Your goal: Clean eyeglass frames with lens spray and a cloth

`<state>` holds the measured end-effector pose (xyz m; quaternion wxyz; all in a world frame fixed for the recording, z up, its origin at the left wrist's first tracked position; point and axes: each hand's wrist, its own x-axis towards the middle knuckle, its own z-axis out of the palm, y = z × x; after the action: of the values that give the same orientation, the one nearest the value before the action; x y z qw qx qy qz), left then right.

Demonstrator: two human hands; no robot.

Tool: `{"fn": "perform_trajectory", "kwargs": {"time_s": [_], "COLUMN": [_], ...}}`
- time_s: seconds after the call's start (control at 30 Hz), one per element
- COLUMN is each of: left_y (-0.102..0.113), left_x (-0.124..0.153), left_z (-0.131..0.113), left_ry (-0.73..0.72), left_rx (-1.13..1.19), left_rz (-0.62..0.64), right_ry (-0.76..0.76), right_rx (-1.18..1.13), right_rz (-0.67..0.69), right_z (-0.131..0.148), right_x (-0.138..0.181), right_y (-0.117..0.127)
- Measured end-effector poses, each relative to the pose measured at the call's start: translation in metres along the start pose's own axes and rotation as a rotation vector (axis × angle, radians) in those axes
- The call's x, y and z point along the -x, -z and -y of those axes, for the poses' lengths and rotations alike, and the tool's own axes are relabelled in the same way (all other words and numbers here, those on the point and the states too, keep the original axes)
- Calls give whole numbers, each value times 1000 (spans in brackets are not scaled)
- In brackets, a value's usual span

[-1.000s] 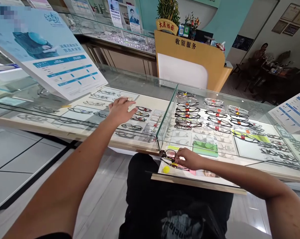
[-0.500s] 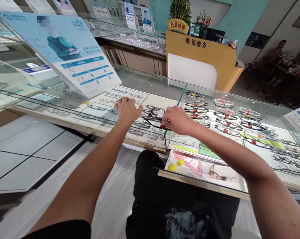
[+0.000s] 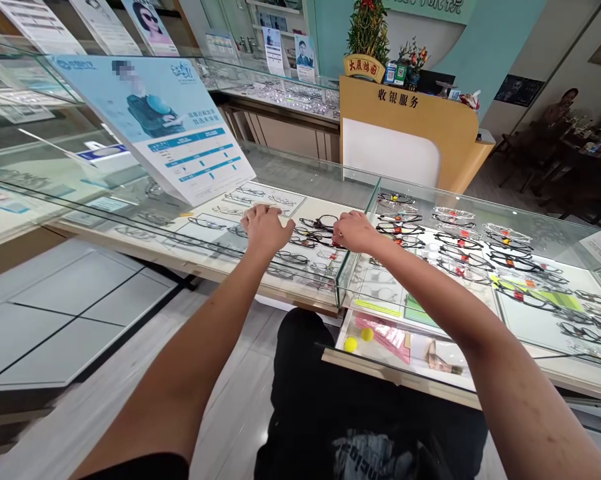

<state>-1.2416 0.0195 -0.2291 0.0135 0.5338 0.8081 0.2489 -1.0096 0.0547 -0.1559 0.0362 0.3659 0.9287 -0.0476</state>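
Observation:
My right hand (image 3: pixel 354 231) is bent over the left compartment of a glass display case (image 3: pixel 380 183), close to its upright divider. Its fingers are pinched at the edge of a pair of black eyeglasses (image 3: pixel 325 222), which overlaps other dark frames below; the fingertips are partly hidden. To the left, my left hand (image 3: pixel 264 228) hovers over the same compartment with thumb and fingers apart and nothing in them. Thin-rimmed eyeglasses (image 3: pixel 208 223) lie on the left of that hand. Right of the divider, several black eyeglasses (image 3: pixel 400 229) with red tags stand in columns.
A blue and white sign (image 3: pixel 200 157) stands on the glass top at left. Below the case an open drawer (image 3: pixel 400 380) juts out over my lap, with yellow balls (image 3: pixel 350 344) inside. An orange counter (image 3: pixel 410 123) stands behind; a person sits far right.
My right hand has moved slightly away from me, and the dark eyeglasses at its fingers now sit farther back among the others. My left hand stays spread nearby. The view has shifted slightly.

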Motion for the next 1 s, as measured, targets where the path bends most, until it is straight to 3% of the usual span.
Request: {"fn": "perform_trajectory", "kwargs": {"time_s": [0.27, 0.4, 0.5, 0.6, 0.7, 0.87, 1.0], "left_y": [2, 2, 2, 2, 2, 10, 17], "left_x": [-1, -1, -1, -1, 0, 3, 8], "left_z": [0, 1, 1, -1, -3, -11, -18], "left_ry": [7, 17, 21, 36, 58, 64, 56], "left_rx": [-36, -47, -67, -100, -108, -110, -138], "left_rz": [32, 61, 53, 33, 42, 64, 94], "right_ry": [-27, 0, 191, 412, 483, 291, 104], "right_rx": [24, 6, -70, -262, -478, -684, -519], "right_rz": [14, -171, -293, -262, -191, -160, -227], "right_z": [4, 24, 49, 70, 72, 34, -14], "right_x": [-2, 21, 58, 104, 141, 147, 118], "right_y": [1, 4, -5, -37, -85, -145, -171]}}
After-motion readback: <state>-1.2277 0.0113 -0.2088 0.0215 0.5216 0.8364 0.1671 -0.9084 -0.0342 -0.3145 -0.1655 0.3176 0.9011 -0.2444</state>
